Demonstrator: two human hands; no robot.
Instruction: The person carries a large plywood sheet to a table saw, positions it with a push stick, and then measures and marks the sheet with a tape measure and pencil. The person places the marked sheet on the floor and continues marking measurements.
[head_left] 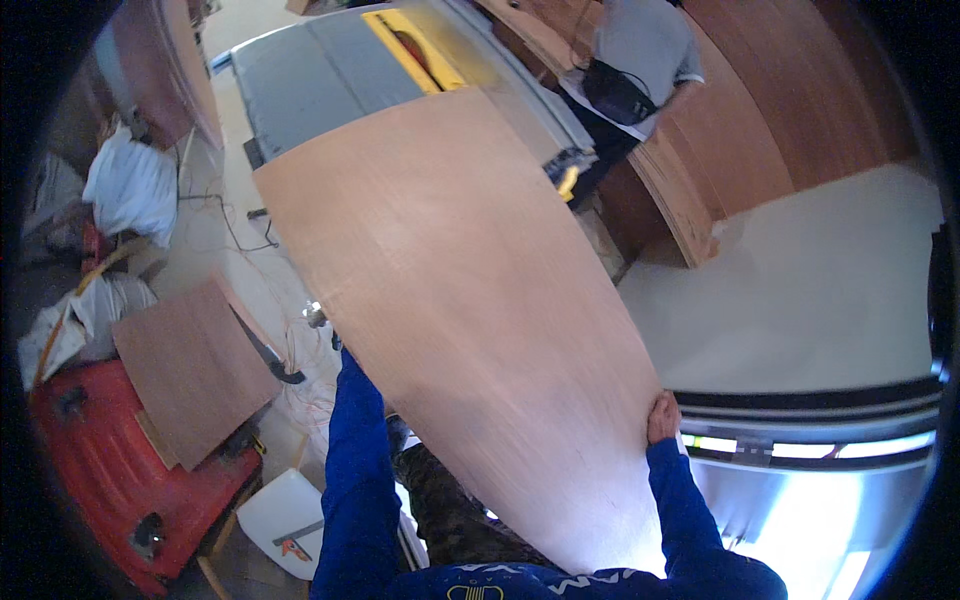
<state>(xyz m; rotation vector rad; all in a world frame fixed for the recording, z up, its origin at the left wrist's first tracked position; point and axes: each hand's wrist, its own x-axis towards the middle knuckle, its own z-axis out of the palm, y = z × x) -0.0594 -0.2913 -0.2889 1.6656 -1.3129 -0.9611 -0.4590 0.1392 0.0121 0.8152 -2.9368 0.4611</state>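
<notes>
A large sheet of thin, light-brown plywood (pixel 470 270) stretches from close to my body to the grey table saw (pixel 310 75), its far end overlapping the saw's near part. On its right edge, my right hand (pixel 663 418) is closed with the fingers over the rim. My left arm, in a blue sleeve (pixel 358 460), reaches to the sheet's left edge. There the left hand is mostly hidden by the sheet, so its fingers cannot be made out. A yellow insert (pixel 415 50) with a dark slot lies in the saw's top.
Beyond the saw stands a person in a grey shirt (pixel 650 45), beside stacked brown panels (pixel 690 200). At left are white sacks (pixel 130 185), a red panel (pixel 90 470) under a smaller board (pixel 195 365), and cords on the floor. A white container (pixel 285 520) stands lower left.
</notes>
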